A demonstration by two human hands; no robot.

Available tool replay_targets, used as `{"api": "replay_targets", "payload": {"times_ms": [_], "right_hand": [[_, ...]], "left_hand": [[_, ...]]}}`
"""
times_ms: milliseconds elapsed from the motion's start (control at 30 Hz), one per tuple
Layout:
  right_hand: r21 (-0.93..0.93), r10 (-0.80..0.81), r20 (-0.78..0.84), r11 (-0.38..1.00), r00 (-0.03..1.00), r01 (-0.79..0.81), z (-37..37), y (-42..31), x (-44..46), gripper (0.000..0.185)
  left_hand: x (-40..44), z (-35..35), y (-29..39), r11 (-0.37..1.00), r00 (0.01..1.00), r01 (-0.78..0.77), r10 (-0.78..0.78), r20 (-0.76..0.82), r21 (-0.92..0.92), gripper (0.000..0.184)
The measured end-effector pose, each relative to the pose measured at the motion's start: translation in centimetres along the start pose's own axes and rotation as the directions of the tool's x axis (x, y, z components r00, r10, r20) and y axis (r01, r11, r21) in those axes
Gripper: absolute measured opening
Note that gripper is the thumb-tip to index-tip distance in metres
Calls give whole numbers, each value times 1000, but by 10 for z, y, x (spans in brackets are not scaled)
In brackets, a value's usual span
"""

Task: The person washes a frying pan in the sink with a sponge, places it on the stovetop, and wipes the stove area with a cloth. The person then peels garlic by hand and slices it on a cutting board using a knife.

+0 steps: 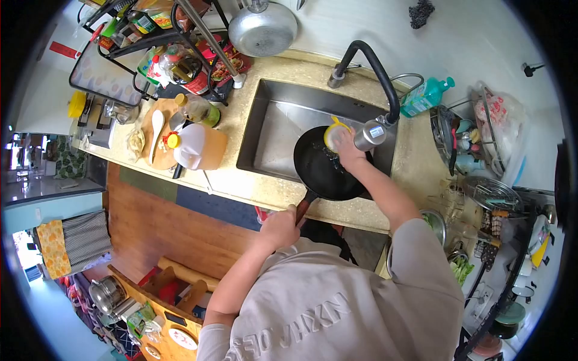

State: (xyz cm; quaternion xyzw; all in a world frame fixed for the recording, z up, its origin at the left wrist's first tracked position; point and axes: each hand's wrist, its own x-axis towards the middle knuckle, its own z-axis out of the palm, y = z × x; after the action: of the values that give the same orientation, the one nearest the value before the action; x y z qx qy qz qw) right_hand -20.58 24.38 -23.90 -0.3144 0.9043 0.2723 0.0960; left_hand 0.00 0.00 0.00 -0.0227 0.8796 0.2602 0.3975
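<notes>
My left hand (282, 227) is closed around the brown handle (306, 204) of a black frying pan (325, 174), which is tilted over the front part of the steel sink (274, 138). Inside the pan's far rim, my right hand (348, 147) presses a round yellow-edged scrubber (335, 136) against the pan. Some water or suds shows on the dark surface below the fingers. The black faucet (394, 90) arches over the sink, and its silver head (369, 136) is right beside my right hand.
Left of the sink stand a large jug (201, 146), a bottle (198, 109) and a round board (162, 135) with a white spoon (157, 125). A green soap bottle (426, 97) and a dish rack (448, 135) are at the right. A lidded pan (263, 30) hangs behind.
</notes>
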Motion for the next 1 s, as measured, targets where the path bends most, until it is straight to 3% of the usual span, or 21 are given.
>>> {"api": "replay_targets", "payload": {"times_ms": [67, 100, 133, 167, 200, 233, 267, 333, 367, 433, 500, 567, 600, 633, 667, 700, 733, 833, 900, 967, 1000], "right_hand": [[-84, 6, 50, 996, 999, -1, -12, 9, -20, 50], [-141, -167, 291, 966, 942, 215, -55, 47, -50, 47], [-98, -331, 502, 896, 799, 433, -93, 58, -70, 45], [-96, -336, 499, 895, 799, 436, -114, 62, -82, 45], [158, -423, 541, 900, 726, 407, -132, 65, -93, 41], [396, -513, 560, 855, 650, 335, -141, 67, -103, 37], [394, -512, 559, 856, 652, 335, -147, 66, -105, 37], [788, -643, 496, 615, 583, 8, -157, 58, -107, 39], [790, -644, 494, 613, 584, 9, -155, 47, -104, 39], [895, -752, 401, 199, 523, -400, -132, 14, -87, 43], [858, -705, 215, -193, 675, -475, -97, -27, -68, 45], [952, -449, 11, -270, 893, -148, -78, -68, -39, 48], [973, -395, -66, -228, 916, -28, -120, -53, -35, 48], [985, -205, -52, 152, 977, 84, -77, -70, -7, 48], [862, -230, 27, 499, 973, 94, -118, -43, -7, 52], [629, -112, -40, 769, 993, 112, -98, -44, -5, 52], [446, -112, -56, 886, 992, 125, -82, -33, -5, 53], [192, -148, 155, 974, 977, 117, -67, 6, -17, 62], [115, -10, 106, 993, 994, -2, 38, 2, -3, 54], [20, -253, 496, 960, 830, 281, -123, 48, -66, 46], [13, -253, 496, 959, 831, 284, -141, 56, -79, 46]], "left_hand": [[-2, -3, 0, 999, 1000, 28, -28, -3, -35, 37], [7, 2, 6, 998, 1000, -14, 13, -14, -62, 37], [5, 1, 4, 998, 1000, -13, 11, -22, -61, 36], [3, 0, 1, 998, 1000, -9, 7, -31, -57, 36], [1, 0, -2, 998, 1000, -5, 3, -28, -57, 36], [2, 3, -3, 999, 1000, -11, 10, -21, -50, 35], [3, 3, -4, 999, 1000, -14, 13, -20, -39, 35], [2, 1, -2, 999, 999, -21, 19, -28, -45, 35], [2, 0, -1, 998, 999, -25, 24, -33, -51, 34], [3, 2, -3, 999, 999, -35, 34, -39, -34, 34], [2, 4, -3, 999, 998, -39, 38, -40, -21, 34], [1, 4, -2, 999, 999, -31, 30, -39, -7, 35], [0, 2, -1, 1000, 999, -25, 25, -37, -4, 35], [-2, 0, 1, 1000, 999, -22, 22, -36, 1, 36], [-3, -1, 2, 1000, 999, -20, 20, -36, 6, 36], [-3, 1, 2, 1000, 999, -18, 18, -31, 9, 36], [-2, 2, 1, 1000, 999, -21, 21, -40, 3, 36], [-2, -1, 4, 1000, 999, -21, 21, -49, -5, 35], [-2, 0, 3, 1000, 999, -11, 10, -53, -14, 35], [2, 5, -2, 1000, 998, -24, 23, -65, -14, 34], [2, 5, -2, 1000, 997, -24, 23, -70, -20, 34]]}}
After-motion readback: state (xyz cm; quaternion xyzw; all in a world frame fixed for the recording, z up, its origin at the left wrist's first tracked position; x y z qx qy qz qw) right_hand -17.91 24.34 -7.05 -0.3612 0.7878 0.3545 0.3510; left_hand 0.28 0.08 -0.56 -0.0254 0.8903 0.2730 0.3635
